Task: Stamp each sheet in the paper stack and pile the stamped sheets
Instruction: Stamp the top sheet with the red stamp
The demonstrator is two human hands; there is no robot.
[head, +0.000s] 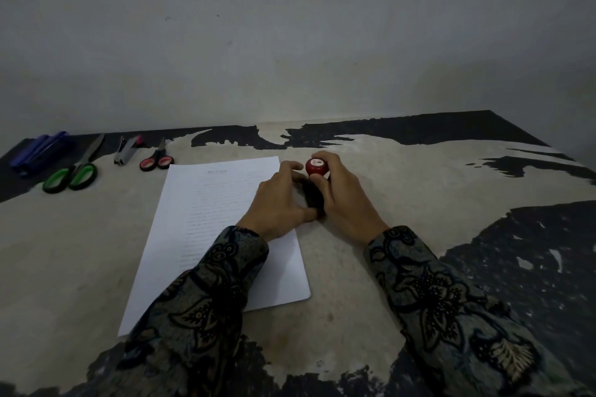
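Right fingers [322, 156] and thumb curl round the red knob of the stamp [317, 166], gripping it. Stamp stands near upright, long axis tilted slightly toward the camera, knob up, black base down on the table [403, 177] just right of the paper [209, 219]. Left hand [277, 200] curls round the black base, thumb at its near end. Paper lies flat, long axis running away from the person, heading at the far end. Scissors [72, 176] lie far left
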